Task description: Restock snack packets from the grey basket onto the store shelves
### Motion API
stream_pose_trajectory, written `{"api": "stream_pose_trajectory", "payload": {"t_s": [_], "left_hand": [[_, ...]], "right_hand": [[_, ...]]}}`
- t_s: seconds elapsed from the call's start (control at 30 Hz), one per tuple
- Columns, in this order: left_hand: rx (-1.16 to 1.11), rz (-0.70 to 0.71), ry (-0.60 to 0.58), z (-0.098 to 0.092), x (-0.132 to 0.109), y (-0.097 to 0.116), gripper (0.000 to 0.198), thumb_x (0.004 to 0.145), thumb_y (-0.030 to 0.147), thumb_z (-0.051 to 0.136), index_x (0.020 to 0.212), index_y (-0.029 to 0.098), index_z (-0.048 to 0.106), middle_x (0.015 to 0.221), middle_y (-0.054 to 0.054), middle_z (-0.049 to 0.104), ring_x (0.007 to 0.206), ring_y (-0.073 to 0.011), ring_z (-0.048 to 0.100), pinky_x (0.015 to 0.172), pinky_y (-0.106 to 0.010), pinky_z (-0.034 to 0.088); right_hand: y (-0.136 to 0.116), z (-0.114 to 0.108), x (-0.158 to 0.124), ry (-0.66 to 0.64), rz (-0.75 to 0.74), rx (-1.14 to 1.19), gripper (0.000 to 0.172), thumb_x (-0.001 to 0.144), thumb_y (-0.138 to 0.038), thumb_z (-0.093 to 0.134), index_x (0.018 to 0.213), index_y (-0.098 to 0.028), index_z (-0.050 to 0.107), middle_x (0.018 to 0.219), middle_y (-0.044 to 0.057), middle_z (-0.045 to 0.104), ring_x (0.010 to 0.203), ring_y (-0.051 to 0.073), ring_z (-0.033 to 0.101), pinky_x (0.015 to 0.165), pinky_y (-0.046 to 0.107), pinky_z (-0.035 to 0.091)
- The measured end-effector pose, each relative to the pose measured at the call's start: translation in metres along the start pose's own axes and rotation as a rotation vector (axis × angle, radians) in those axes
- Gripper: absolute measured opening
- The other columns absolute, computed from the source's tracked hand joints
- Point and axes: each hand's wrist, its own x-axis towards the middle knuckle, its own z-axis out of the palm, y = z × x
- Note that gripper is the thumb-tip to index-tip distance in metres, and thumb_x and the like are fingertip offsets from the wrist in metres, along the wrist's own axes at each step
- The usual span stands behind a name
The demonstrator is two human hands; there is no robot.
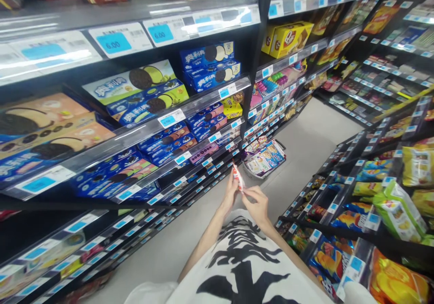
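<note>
A small, narrow red-and-white packet (238,177) is held upright in front of my body, over the aisle. My left hand (231,190) is closed around its left side. The fingertips of my right hand (257,203) pinch its lower right edge. Print on the packet is too small to read. Just beyond my hands, a basket (252,174) filled with colourful flat snack packs stands on the floor.
Shelves on the left hold blue cookie boxes (149,100) behind price tags, with yellow boxes (288,38) farther along. Racks on the right carry chip bags (400,209). Between them runs the grey floor (305,134) of the aisle, leading to more shelves at the far end.
</note>
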Motion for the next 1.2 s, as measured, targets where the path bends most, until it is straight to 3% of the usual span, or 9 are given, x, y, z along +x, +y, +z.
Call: {"api": "stream_pose_trajectory", "payload": {"t_s": [0.1, 0.2, 0.3, 0.6, 0.77, 0.9, 0.97, 1.07, 1.2], "left_hand": [[-0.246, -0.168, -0.135, 0.008, -0.004, -0.007, 0.089, 0.082, 0.084, 0.046, 0.134, 0.013, 0.063, 0.128, -0.018, 0.067, 0.129, -0.0370, 0.056, 0.106, -0.049, 0.045], [-0.300, -0.181, -0.105, 0.008, -0.005, -0.010, 0.085, 0.082, 0.082, 0.048, 0.131, 0.015, 0.066, 0.125, -0.015, 0.070, 0.124, -0.0358, 0.060, 0.105, -0.050, 0.046], [-0.286, -0.172, -0.055, 0.007, -0.006, -0.011, 0.083, 0.080, 0.080, 0.051, 0.133, 0.018, 0.065, 0.126, -0.011, 0.070, 0.122, -0.0342, 0.062, 0.106, -0.049, 0.046], [-0.263, -0.211, -0.042, 0.009, -0.009, -0.015, 0.088, 0.076, 0.086, 0.048, 0.129, 0.018, 0.067, 0.130, -0.012, 0.067, 0.124, -0.0359, 0.060, 0.105, -0.051, 0.045], [-0.284, -0.178, -0.049, 0.014, -0.008, -0.016, 0.084, 0.082, 0.079, 0.050, 0.137, 0.017, 0.061, 0.133, -0.015, 0.065, 0.125, -0.0360, 0.060, 0.104, -0.051, 0.047], [-0.252, 0.013, 0.013, 0.019, -0.005, -0.014, 0.068, 0.081, 0.052, 0.071, 0.143, 0.027, 0.056, 0.149, -0.009, 0.054, 0.133, -0.0320, 0.053, 0.104, -0.046, 0.048], [-0.194, 0.082, 0.045, 0.020, -0.004, -0.015, 0.070, 0.075, 0.039, 0.079, 0.141, 0.031, 0.057, 0.154, -0.005, 0.048, 0.135, -0.0303, 0.051, 0.106, -0.043, 0.047], [-0.117, 0.102, 0.077, 0.025, -0.005, -0.018, 0.078, 0.070, 0.033, 0.084, 0.143, 0.032, 0.056, 0.151, -0.007, 0.051, 0.133, -0.0285, 0.053, 0.109, -0.041, 0.045], [-0.032, 0.154, 0.089, 0.037, -0.009, -0.031, 0.089, 0.066, 0.036, 0.089, 0.146, 0.030, 0.051, 0.148, -0.010, 0.053, 0.136, -0.0286, 0.050, 0.113, -0.040, 0.041]], "right_hand": [[-0.007, -0.003, 0.003, -0.111, -0.386, -0.145, 0.018, 0.091, -0.016, 0.063, 0.097, -0.024, 0.078, 0.078, 0.004, 0.069, 0.078, 0.018, 0.058, 0.074, 0.035, 0.043], [-0.010, -0.006, 0.006, -0.251, -0.611, -0.322, 0.021, 0.096, -0.014, 0.058, 0.107, -0.021, 0.075, 0.081, 0.005, 0.069, 0.081, 0.018, 0.056, 0.072, 0.035, 0.037], [-0.010, -0.009, 0.007, -0.318, -0.669, -0.386, 0.022, 0.098, -0.015, 0.056, 0.110, -0.020, 0.073, 0.084, 0.005, 0.069, 0.083, 0.018, 0.056, 0.072, 0.035, 0.035], [-0.005, -0.013, 0.004, -0.333, -0.627, -0.319, 0.022, 0.096, -0.015, 0.058, 0.110, -0.021, 0.074, 0.085, 0.005, 0.069, 0.084, 0.019, 0.057, 0.073, 0.035, 0.038], [-0.002, -0.018, 0.000, -0.218, -0.406, -0.132, 0.021, 0.095, -0.015, 0.057, 0.098, -0.024, 0.076, 0.087, 0.005, 0.071, 0.088, 0.019, 0.063, 0.081, 0.037, 0.046], [0.005, -0.027, -0.005, -0.147, -0.101, 0.056, 0.016, 0.095, -0.022, 0.056, 0.098, -0.022, 0.072, 0.092, 0.007, 0.070, 0.087, 0.019, 0.066, 0.082, 0.035, 0.053], [0.012, -0.032, -0.005, -0.121, 0.067, 0.105, 0.014, 0.093, -0.029, 0.060, 0.098, -0.022, 0.071, 0.092, 0.007, 0.070, 0.085, 0.020, 0.066, 0.083, 0.034, 0.054], [0.025, -0.039, -0.002, -0.099, 0.339, 0.295, 0.025, 0.089, -0.042, 0.066, 0.104, -0.022, 0.067, 0.100, 0.007, 0.073, 0.088, 0.021, 0.069, 0.085, 0.035, 0.057], [0.046, -0.054, 0.006, -0.121, 0.615, 0.584, 0.042, 0.079, -0.052, 0.077, 0.104, -0.020, 0.067, 0.103, 0.009, 0.075, 0.086, 0.023, 0.071, 0.077, 0.036, 0.060]]}}
